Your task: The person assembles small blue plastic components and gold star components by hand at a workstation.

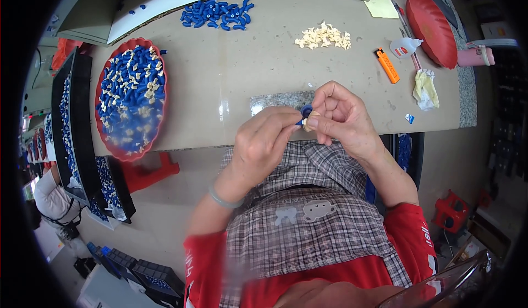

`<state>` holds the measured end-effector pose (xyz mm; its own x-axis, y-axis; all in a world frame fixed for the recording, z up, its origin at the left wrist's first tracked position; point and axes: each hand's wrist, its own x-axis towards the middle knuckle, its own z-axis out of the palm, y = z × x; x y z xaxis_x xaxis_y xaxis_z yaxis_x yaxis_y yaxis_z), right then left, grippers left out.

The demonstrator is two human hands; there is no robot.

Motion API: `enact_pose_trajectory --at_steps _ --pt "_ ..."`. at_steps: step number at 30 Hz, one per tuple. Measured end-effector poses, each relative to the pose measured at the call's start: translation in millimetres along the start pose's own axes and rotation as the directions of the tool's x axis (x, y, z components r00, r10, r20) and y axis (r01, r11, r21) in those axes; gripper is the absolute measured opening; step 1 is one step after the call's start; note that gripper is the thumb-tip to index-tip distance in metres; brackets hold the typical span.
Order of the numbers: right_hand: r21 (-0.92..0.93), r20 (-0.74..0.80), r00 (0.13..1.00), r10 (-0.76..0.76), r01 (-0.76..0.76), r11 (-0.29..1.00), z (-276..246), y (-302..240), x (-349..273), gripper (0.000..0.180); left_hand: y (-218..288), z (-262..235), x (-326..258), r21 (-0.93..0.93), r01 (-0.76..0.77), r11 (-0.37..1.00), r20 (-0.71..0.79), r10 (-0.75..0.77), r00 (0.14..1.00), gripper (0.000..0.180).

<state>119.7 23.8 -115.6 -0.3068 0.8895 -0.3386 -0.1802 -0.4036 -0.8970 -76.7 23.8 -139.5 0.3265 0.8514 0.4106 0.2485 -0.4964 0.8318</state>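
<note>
Just over the table's near edge, my two hands meet fingertip to fingertip. My left hand (259, 139) pinches a small blue plastic piece (300, 123), mostly covered by the fingers. With thumb and forefinger, my right hand (347, 120) grips a small cream piece (306, 122) against the blue one. A dark blue rounded shape (306, 110) shows between the hands; what it is I cannot make out. Farther back lie a heap of curved blue pieces (217, 14) and a pile of small cream pieces (323, 36).
At left, a red scalloped tray (99, 122) holds blue pieces with cream parts. On the right are an orange lighter-shaped object (387, 66), a white squeeze bottle (404, 47), a crumpled cloth (425, 90) and another red tray (432, 28). A speckled slab (275, 102) lies beyond my hands.
</note>
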Motion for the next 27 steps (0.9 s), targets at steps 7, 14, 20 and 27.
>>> enact_pose_trajectory --at_steps 7,14,20,27 --pt "0.003 -0.074 0.997 0.019 -0.019 1.0 4.9 2.7 -2.4 0.023 -1.7 5.5 -0.3 0.206 -0.173 0.963 -0.049 0.187 0.981 0.022" --pt "-0.046 -0.121 0.992 -0.031 0.026 0.999 8.4 1.2 -3.9 0.02 -0.1 6.7 2.2 0.238 -0.186 0.953 -0.047 0.203 0.978 0.024" --pt "-0.064 -0.035 0.999 0.017 -0.02 0.998 3.0 -3.6 2.1 0.017 -1.0 -5.4 3.5 0.261 -0.184 0.948 -0.009 0.193 0.981 0.025" --pt "-0.692 -0.237 0.899 -0.367 0.109 0.714 -70.9 -0.9 30.0 0.009 -10.8 -119.5 -6.7 0.78 0.175 0.601 -0.335 0.165 0.928 0.024"
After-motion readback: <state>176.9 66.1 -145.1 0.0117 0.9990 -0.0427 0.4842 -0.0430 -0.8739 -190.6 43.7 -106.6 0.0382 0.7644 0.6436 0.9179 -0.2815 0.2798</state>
